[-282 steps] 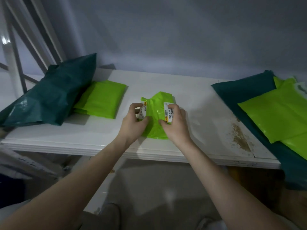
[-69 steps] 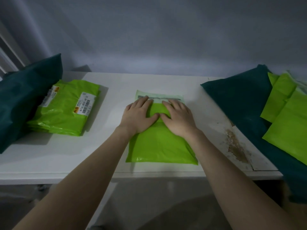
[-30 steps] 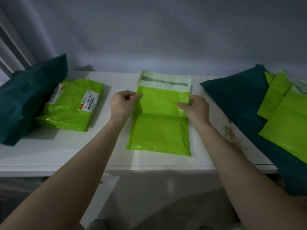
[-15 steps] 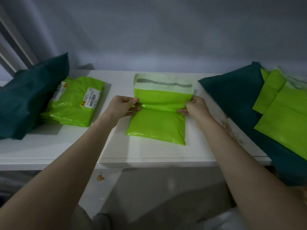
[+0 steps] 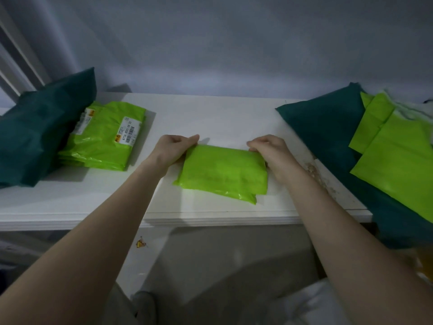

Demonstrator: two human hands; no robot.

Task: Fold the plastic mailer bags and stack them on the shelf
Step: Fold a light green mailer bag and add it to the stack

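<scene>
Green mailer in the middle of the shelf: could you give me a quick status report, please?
Left hand and right hand grip the fold's ends. Green mailer folded over on shelf. Way to folded stack looks unobstructed.

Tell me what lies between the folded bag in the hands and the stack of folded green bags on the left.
Nothing visible does. The left hand and right hand grip the folded green mailer; only bare white shelf separates it from the stack of folded green mailers.
</scene>
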